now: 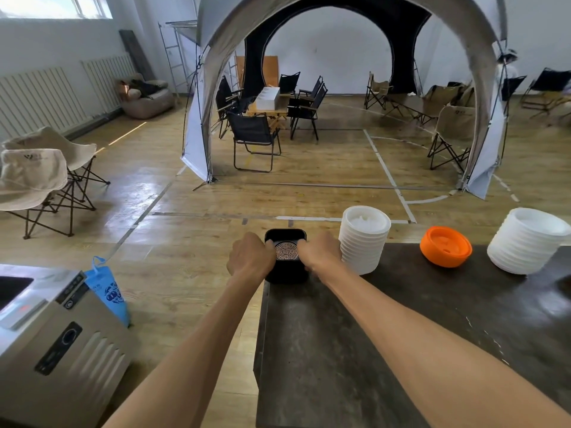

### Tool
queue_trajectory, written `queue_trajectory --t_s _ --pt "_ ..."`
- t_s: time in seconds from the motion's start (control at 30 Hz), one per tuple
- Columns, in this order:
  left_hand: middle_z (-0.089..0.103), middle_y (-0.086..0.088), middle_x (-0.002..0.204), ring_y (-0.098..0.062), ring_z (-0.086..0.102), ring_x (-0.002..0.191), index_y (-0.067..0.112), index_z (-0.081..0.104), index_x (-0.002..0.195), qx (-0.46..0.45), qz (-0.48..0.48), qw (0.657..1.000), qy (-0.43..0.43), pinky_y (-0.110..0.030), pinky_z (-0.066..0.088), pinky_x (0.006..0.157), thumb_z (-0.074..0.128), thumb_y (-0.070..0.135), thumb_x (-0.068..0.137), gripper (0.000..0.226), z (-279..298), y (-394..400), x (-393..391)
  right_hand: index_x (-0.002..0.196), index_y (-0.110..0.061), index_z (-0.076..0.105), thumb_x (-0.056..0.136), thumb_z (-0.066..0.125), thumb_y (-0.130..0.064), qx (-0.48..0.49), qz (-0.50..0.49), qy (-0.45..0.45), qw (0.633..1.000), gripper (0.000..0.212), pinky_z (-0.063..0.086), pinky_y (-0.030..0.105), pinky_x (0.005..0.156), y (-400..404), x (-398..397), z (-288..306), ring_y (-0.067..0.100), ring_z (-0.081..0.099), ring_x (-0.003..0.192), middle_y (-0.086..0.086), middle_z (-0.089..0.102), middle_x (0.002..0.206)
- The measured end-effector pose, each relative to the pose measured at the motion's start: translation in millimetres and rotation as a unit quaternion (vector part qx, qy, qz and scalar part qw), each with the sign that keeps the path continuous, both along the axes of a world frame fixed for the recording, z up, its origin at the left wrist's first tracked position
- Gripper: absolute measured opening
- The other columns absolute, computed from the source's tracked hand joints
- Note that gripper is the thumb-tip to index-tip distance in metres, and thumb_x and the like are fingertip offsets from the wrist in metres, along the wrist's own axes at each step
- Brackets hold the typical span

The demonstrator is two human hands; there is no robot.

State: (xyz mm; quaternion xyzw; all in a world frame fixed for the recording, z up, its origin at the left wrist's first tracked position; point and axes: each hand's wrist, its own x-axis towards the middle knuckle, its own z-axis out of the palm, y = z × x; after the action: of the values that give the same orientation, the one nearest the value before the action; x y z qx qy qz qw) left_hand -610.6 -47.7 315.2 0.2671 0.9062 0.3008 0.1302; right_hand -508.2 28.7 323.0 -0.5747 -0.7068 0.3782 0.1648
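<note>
A black square container [285, 234] with a patterned round emblem on its lid sits at the far left corner of the dark table [355, 350]. My left hand [250, 254] grips its left side and my right hand [319, 250] grips its right side, both with curled fingers. The hands hide the sides of the container.
A stack of white lids [364, 239] stands just right of my right hand. An orange lid [446, 246] and a second white stack [530, 240] lie farther right. A metal machine [58, 335] and a blue bag [108, 288] are on the left; folding chairs and a tent stand beyond.
</note>
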Motion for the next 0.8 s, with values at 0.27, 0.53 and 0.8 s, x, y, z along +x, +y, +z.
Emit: queue_trajectory --t_s 0.27,0.53,0.8 --pt "0.069 0.0 0.094 -0.023 0.061 0.091 0.018 0.07 0.091 0.135 -0.072 0.983 0.104 -0.034 0.046 0.075 0.059 0.029 0.087 0.016 52 -25 77 0.08 -0.01 0.061 0.09 0.057 -0.018 0.049 0.041 0.112 0.992 0.013 0.058 0.038 0.069 -12 68 39 0.025 0.067 0.073 0.007 0.067 0.076" --pt "0.072 0.003 0.09 -0.02 0.066 0.089 0.02 0.072 0.089 0.119 -0.143 0.978 0.095 -0.04 0.054 0.08 0.061 0.028 0.088 0.014 53 9 221 0.067 -0.016 0.059 0.082 0.057 -0.021 0.06 0.036 0.148 0.987 0.016 0.06 0.046 0.07 15 213 44 0.035 0.071 0.074 0.01 0.07 0.073" --pt "0.073 0.002 0.091 -0.022 0.066 0.092 0.022 0.072 0.091 0.085 -0.231 0.965 0.084 -0.04 0.055 0.081 0.062 0.028 0.086 0.012 32 66 422 0.072 -0.011 0.069 0.083 0.061 -0.022 0.07 -0.003 0.128 0.989 0.018 0.058 0.045 0.078 60 438 27 0.029 0.072 0.075 0.008 0.073 0.073"
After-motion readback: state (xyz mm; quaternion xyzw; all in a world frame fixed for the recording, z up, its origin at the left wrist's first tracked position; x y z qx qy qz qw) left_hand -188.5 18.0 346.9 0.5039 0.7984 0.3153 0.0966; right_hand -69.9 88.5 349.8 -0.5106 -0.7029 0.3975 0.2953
